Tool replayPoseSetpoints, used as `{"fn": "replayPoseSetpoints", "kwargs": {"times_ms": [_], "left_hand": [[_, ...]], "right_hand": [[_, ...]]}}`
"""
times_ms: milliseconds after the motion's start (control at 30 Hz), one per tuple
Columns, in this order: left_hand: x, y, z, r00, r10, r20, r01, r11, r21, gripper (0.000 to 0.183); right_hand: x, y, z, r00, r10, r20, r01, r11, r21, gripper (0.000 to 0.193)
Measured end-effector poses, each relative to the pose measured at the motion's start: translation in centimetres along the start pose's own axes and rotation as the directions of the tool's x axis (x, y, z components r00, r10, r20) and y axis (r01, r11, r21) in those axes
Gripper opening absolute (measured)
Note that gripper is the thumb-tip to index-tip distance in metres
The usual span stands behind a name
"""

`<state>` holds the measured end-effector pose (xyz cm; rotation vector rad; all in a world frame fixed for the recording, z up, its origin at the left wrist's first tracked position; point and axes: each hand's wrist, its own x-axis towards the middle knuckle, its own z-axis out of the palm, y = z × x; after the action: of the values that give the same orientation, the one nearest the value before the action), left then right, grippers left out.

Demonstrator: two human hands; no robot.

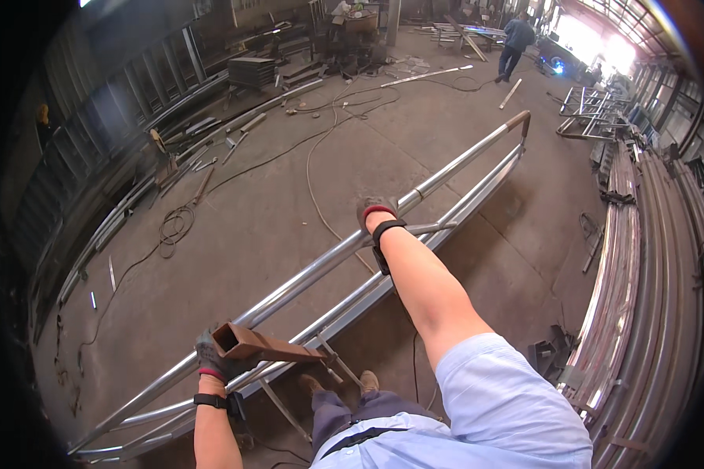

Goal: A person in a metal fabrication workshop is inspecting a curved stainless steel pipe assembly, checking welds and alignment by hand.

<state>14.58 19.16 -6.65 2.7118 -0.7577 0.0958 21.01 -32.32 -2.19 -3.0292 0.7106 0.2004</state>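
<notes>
A long frame of shiny metal tubes (321,266) runs diagonally from the lower left to the upper right before me. My right hand (375,209), in a dark glove with a red cuff, is closed around its upper rail near the middle. Lower left, my gloved left hand (213,358) is closed at the open end of a rusty brown square tube (278,346), which lies across the rails. Its fingers are partly hidden, and the frame's rail passes right beside them. Dark straps with small devices sit on both wrists.
Long metal bars (630,258) lie stacked at the right, with another tube frame (594,109) beyond. A cable (313,164) snakes over the floor. Metal pieces (250,72) line the left wall. Far off, a person (516,43) stands near a bright blue light (558,67).
</notes>
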Motion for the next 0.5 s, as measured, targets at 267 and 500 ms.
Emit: {"fn": "replayPoseSetpoints", "kwargs": {"times_ms": [267, 500], "left_hand": [[0.2, 0.7, -0.2, 1.0, 0.007, 0.021, -0.007, 1.0, -0.007, 0.065], [0.0, 0.2, -0.1, 1.0, 0.013, 0.012, -0.013, 1.0, -0.01, 0.071]], "right_hand": [[-0.4, 1.0, -0.3, 0.988, -0.107, 0.114, 0.106, 0.994, 0.016, 0.028], [-1.1, 0.8, -0.8, 0.988, -0.143, 0.062, 0.138, 0.987, 0.083, 0.037]]}}
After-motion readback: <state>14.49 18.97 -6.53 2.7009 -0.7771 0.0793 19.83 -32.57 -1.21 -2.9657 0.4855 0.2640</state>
